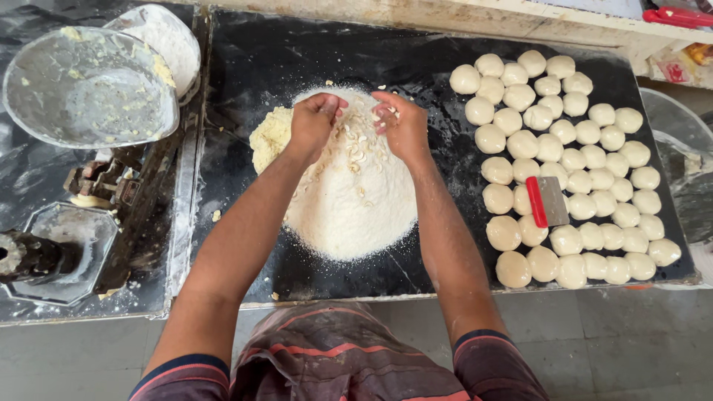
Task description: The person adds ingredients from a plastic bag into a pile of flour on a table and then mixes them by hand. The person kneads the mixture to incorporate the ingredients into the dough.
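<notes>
A big heap of white flour (356,200) lies on a black stone slab (260,67), with pale cashew-like nut pieces (355,148) scattered on its top and a yellowish lump (269,135) at its left side. My left hand (315,119) is curled over the far edge of the heap, fingers closed on nut pieces. My right hand (401,125) hovers beside it, fingers bent with a few bits in them. Both hands sit just above the heap's top.
Several round dough balls (572,148) fill the slab's right half, with a red-handled metal scraper (548,202) lying on them. On the left stand a balance scale (111,186), a metal pan (82,85) with yellow smears, and a floury white bowl (167,37).
</notes>
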